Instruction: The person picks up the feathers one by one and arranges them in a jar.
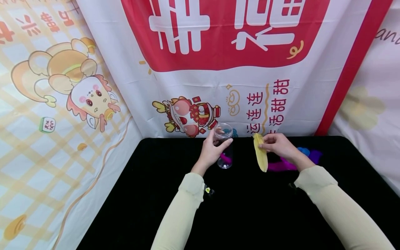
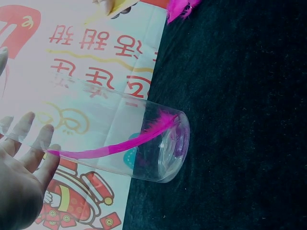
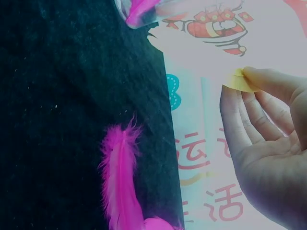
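We observe a black-covered surface (image 1: 168,194) set against a white printed backdrop (image 1: 193,83) bearing a red panel, white and red characters and a cartoon figure. To the left hangs a yellow-checked sheet (image 1: 34,139) with another cartoon animal; to the right, a pale sheet (image 1: 372,139) with a faint flower.

We find the left hand (image 1: 208,152) holding a clear jar (image 1: 229,150) near its upper part, its grip curled round the wall with the thumb across the near side. The jar's mouth faces up; we cannot tell whether its base touches the surface. Inside lies a slender magenta feather (image 2: 110,149), its fluffy end close to the base.

We record the right hand (image 1: 279,146) with its grip narrowed to a pinch, thumb against fingers, on a yellow feather (image 1: 261,158). The feather is to the right of the jar, apart from it, its broad end pointing down.

On the surface by the right forearm we note magenta feathers (image 1: 284,166), a blue piece (image 1: 303,151) and a purple piece (image 1: 315,157), partly hidden by the arm. Both sleeves (image 1: 340,205) are pale.
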`<control>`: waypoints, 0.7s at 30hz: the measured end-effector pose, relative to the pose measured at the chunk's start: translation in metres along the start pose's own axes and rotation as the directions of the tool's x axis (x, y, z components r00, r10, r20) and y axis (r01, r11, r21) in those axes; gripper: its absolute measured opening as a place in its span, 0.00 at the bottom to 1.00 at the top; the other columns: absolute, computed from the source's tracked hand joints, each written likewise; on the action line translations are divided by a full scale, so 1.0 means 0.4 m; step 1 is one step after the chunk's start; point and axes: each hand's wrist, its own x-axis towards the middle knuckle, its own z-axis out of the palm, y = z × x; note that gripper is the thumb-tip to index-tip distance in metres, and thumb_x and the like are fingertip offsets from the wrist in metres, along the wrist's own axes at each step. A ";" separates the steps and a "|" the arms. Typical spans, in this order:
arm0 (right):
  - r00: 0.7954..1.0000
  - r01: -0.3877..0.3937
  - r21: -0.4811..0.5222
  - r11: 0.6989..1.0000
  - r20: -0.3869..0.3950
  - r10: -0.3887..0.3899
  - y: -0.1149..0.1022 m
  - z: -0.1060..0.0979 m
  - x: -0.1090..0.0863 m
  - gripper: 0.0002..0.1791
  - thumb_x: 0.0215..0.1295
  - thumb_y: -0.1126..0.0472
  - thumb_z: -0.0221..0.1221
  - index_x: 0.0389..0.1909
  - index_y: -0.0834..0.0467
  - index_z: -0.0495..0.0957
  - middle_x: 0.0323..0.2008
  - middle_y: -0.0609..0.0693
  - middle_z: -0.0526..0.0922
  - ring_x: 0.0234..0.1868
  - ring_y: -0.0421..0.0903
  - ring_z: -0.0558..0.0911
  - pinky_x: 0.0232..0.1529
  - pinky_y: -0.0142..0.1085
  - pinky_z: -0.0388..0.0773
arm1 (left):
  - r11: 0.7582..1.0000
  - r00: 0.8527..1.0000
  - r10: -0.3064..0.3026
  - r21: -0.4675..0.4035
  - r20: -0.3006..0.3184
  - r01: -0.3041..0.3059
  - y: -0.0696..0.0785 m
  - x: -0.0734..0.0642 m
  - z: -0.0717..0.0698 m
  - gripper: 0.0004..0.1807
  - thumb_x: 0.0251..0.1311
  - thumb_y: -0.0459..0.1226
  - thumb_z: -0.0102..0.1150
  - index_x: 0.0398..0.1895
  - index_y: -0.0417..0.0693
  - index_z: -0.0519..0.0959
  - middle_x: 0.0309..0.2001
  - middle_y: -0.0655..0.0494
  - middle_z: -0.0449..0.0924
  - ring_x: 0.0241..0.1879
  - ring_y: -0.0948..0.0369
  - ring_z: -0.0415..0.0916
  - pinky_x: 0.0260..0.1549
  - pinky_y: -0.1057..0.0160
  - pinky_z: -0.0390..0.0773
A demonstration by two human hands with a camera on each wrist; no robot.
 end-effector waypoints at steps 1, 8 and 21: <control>1.000 0.001 -0.001 1.000 -0.003 -0.001 -0.003 0.001 0.000 0.23 0.68 0.59 0.67 0.56 0.71 0.77 0.39 0.50 0.87 0.38 0.41 0.84 0.42 0.37 0.84 | 1.000 1.000 0.000 -0.004 0.001 0.000 0.000 0.000 0.000 0.33 0.65 0.50 0.69 0.69 0.58 0.67 0.61 0.56 0.79 0.64 0.60 0.74 0.65 0.49 0.72; 0.999 0.033 -0.015 0.999 -0.029 -0.033 -0.028 0.021 -0.001 0.21 0.68 0.60 0.68 0.54 0.70 0.80 0.39 0.50 0.88 0.38 0.42 0.85 0.41 0.38 0.85 | 1.000 1.000 0.004 -0.003 0.002 -0.004 0.001 -0.001 -0.001 0.33 0.65 0.50 0.69 0.69 0.58 0.67 0.61 0.57 0.79 0.63 0.61 0.74 0.64 0.50 0.73; 0.998 0.054 -0.011 0.999 -0.030 -0.054 -0.071 0.036 -0.012 0.21 0.67 0.58 0.69 0.53 0.68 0.80 0.41 0.51 0.88 0.39 0.43 0.85 0.42 0.38 0.84 | 1.000 1.000 0.014 -0.002 -0.005 -0.014 0.003 -0.002 0.002 0.32 0.65 0.49 0.69 0.68 0.57 0.67 0.62 0.51 0.79 0.63 0.59 0.74 0.65 0.45 0.71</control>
